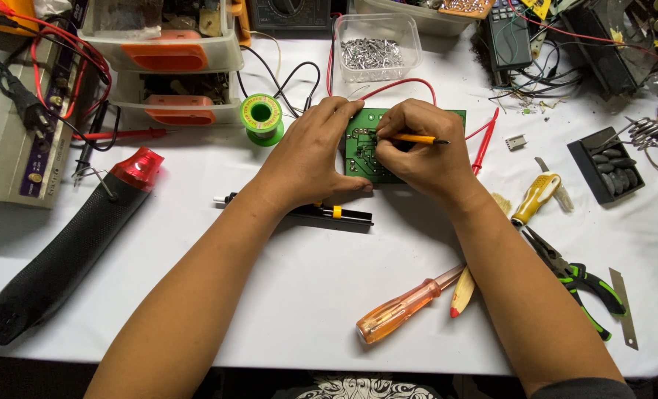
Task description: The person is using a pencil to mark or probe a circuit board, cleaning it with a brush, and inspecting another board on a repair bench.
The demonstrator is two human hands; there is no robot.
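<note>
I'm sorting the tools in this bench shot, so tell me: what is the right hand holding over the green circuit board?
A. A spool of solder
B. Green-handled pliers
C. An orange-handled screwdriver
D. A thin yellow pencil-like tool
D: the right hand pinches a thin yellow pencil-like tool over the green board, while the screwdriver, pliers and solder spool lie on the table untouched.

Left hand (310, 159) steadying green circuit board (362, 148), right hand (421, 148) pinching yellow-handled tool (417, 138) upon it.
</note>
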